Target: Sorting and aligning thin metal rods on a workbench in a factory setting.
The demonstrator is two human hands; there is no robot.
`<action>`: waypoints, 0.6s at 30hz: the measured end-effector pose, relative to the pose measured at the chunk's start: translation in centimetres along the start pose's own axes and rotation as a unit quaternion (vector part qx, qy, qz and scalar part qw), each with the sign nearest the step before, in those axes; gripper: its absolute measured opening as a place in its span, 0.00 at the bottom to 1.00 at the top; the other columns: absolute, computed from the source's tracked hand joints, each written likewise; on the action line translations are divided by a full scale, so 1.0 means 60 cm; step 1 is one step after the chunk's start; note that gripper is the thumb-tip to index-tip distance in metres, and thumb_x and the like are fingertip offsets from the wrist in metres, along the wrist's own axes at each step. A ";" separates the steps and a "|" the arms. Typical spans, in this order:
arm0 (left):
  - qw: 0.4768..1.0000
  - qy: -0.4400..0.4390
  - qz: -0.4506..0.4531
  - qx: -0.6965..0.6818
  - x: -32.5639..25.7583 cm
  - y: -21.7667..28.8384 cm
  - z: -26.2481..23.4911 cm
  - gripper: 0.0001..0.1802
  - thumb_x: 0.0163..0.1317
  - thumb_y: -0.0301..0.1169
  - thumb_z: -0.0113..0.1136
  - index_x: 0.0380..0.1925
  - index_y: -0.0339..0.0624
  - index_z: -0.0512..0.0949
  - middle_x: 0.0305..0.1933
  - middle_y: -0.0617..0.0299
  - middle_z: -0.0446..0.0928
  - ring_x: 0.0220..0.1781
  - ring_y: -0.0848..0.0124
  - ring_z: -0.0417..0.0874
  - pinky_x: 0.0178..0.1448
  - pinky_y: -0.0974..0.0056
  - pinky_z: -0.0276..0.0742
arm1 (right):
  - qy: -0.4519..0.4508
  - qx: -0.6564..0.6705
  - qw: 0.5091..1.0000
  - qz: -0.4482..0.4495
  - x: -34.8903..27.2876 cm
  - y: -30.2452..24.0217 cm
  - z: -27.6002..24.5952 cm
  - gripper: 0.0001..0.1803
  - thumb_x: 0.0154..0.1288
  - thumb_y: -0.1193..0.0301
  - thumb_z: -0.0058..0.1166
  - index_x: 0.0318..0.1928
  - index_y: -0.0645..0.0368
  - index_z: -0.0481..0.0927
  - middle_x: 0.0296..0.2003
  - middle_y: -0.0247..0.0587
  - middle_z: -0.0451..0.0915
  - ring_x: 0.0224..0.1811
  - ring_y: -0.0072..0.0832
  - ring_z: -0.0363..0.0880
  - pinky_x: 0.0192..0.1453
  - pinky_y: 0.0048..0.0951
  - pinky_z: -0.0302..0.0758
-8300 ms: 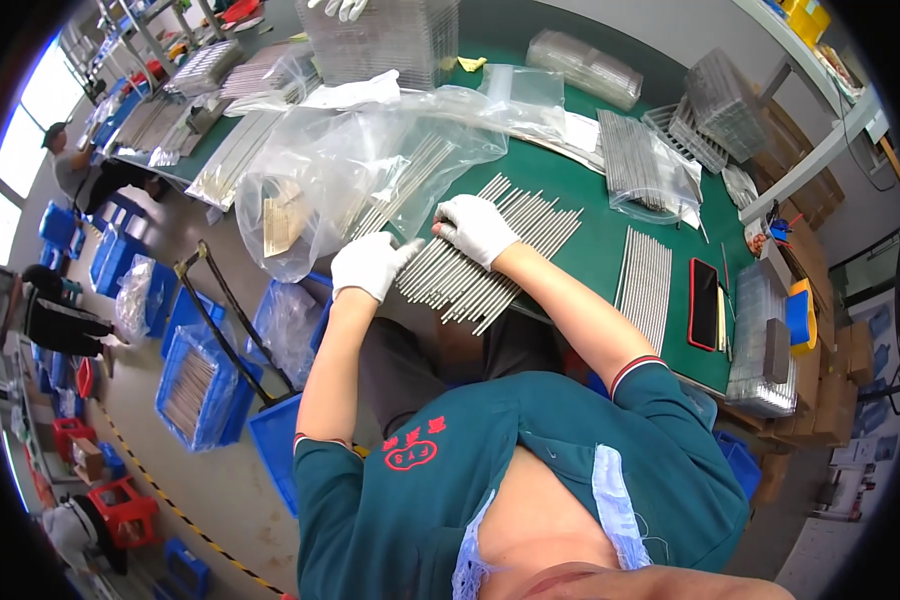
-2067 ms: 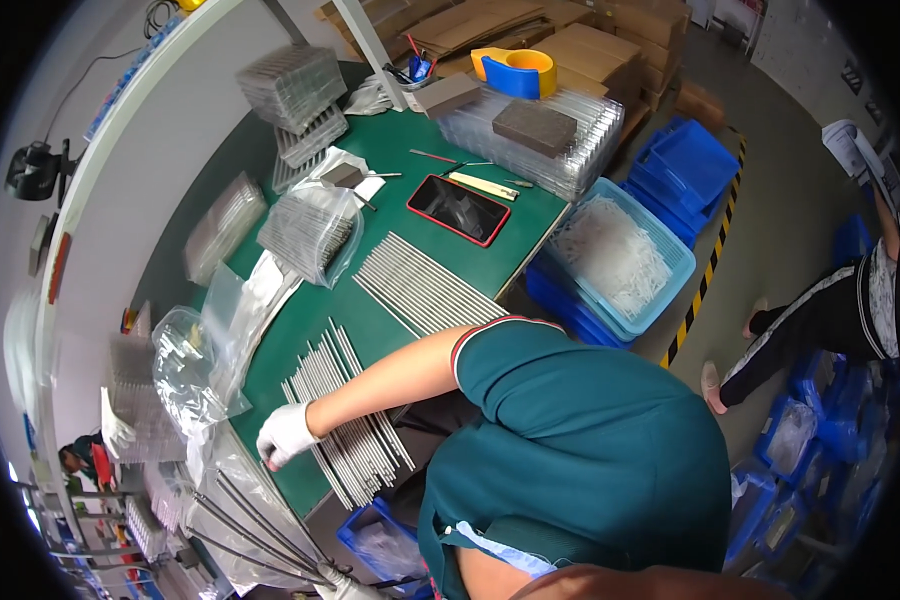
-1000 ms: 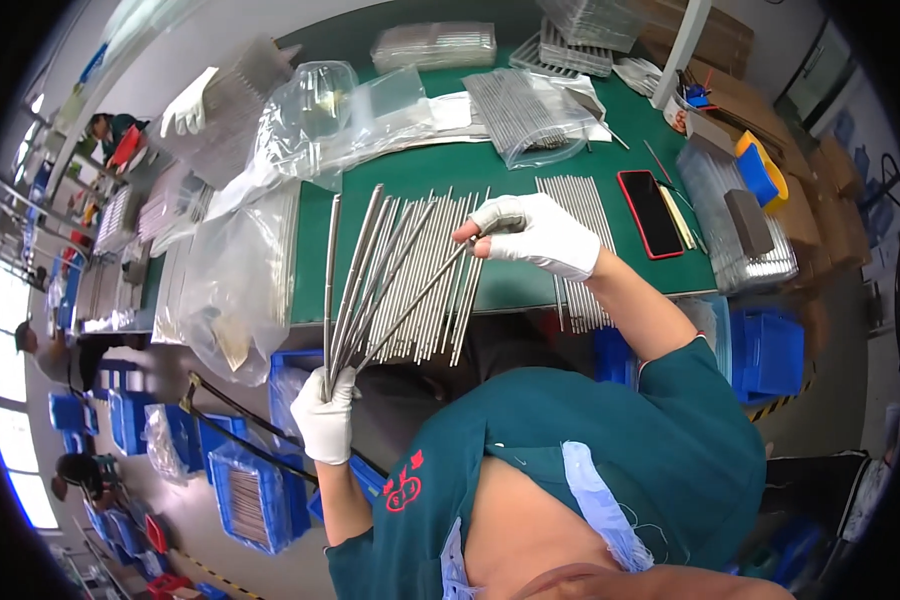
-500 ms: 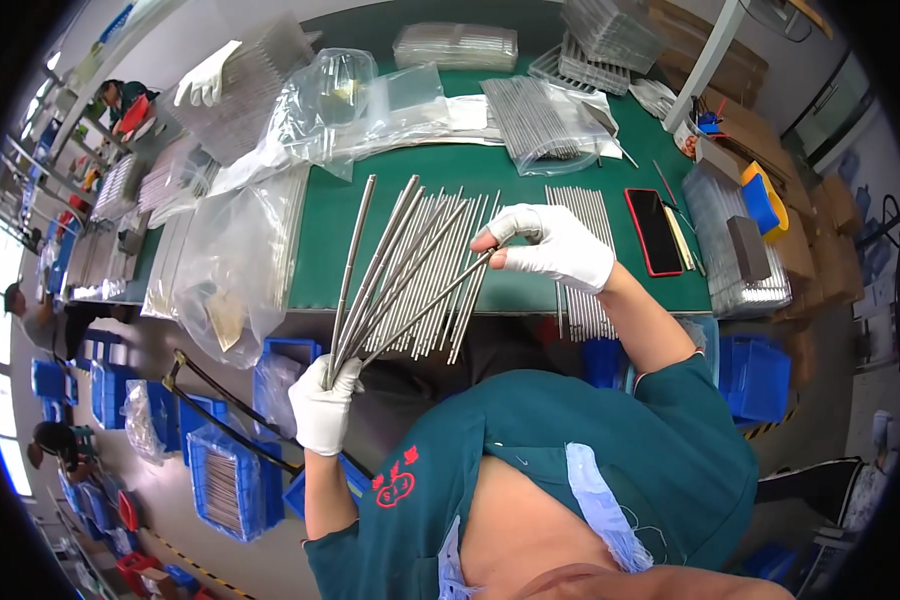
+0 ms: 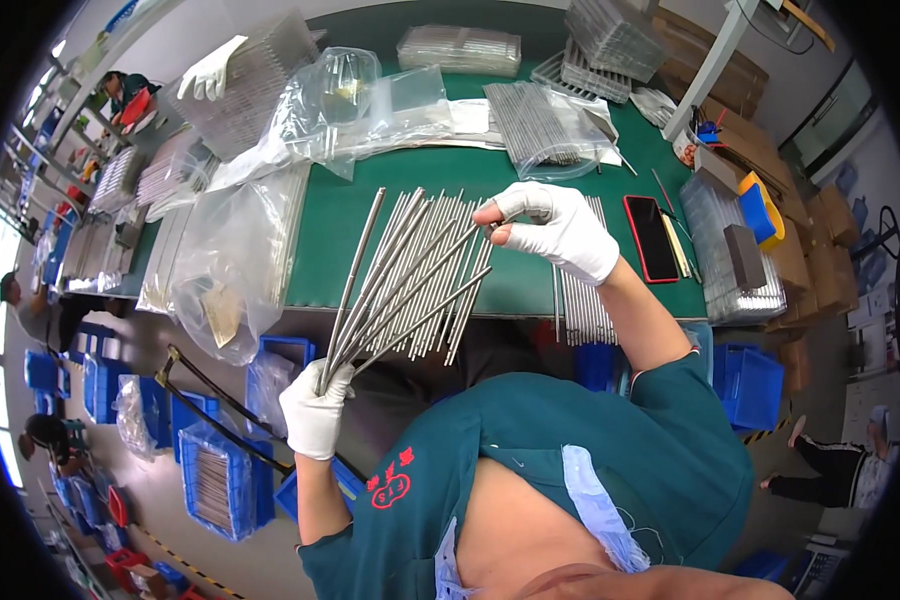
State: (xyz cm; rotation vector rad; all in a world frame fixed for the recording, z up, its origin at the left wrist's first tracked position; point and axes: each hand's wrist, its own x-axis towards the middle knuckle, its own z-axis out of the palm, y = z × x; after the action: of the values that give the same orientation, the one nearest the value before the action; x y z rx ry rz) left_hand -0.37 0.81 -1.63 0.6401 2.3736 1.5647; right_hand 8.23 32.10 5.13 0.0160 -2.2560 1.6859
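My left hand [image 5: 315, 410], in a white glove, is closed round the lower ends of several thin metal rods [image 5: 370, 285], which fan out upward over the table edge. With thumb and forefinger, my right hand [image 5: 555, 232] pinches the far end of one of these rods; the bare fingertips stick out of its white glove. Behind the fan, a row of similar loose rods [image 5: 440, 290] lies side by side, jutting past the near table edge. Another group of rods [image 5: 582, 300] lies below my right wrist, partly hidden by it.
On the green table [image 5: 370, 240] are a red-framed phone [image 5: 650, 240], clear plastic bags [image 5: 235, 260] at the left and a bagged bundle of rods [image 5: 540, 120] at the back. Clear trays [image 5: 460, 48] are stacked behind. Blue bins [image 5: 225, 480] stand on the floor at left.
My right hand has risen slightly and shifted from one fanned rod to the end of another; the first now points lower, free of its fingers. My left hand has moved slightly left and down.
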 end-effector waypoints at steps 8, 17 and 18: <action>1.000 -0.010 0.012 0.017 -0.001 0.003 0.001 0.09 0.56 0.29 0.62 0.32 0.34 0.78 0.18 0.66 0.73 0.21 0.81 0.72 0.26 0.74 0.68 | 0.002 -0.021 1.000 -0.009 -0.004 0.000 0.002 0.11 0.52 0.72 0.62 0.39 0.58 0.82 0.33 0.35 0.81 0.38 0.21 0.77 0.45 0.23 0.72; 1.000 -0.012 -0.008 -0.023 -0.003 0.002 0.006 0.09 0.57 0.30 0.60 0.31 0.33 0.78 0.18 0.65 0.75 0.21 0.80 0.73 0.27 0.75 0.68 | 0.035 0.090 0.994 0.052 -0.012 0.003 -0.022 0.13 0.50 0.73 0.64 0.38 0.63 0.81 0.34 0.38 0.80 0.36 0.23 0.77 0.44 0.24 0.73; 1.000 -0.021 -0.008 -0.017 -0.003 0.003 0.005 0.09 0.57 0.30 0.60 0.31 0.33 0.78 0.18 0.65 0.75 0.21 0.80 0.73 0.27 0.75 0.68 | 0.050 0.081 0.995 0.026 -0.007 0.008 -0.029 0.14 0.50 0.72 0.64 0.39 0.64 0.81 0.34 0.39 0.80 0.36 0.23 0.76 0.44 0.24 0.73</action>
State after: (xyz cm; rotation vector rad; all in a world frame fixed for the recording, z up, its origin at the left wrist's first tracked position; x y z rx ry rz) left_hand -0.07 1.01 -1.59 0.6402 2.3115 1.5656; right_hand 8.99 33.80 4.99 -0.0890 -2.0587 1.8501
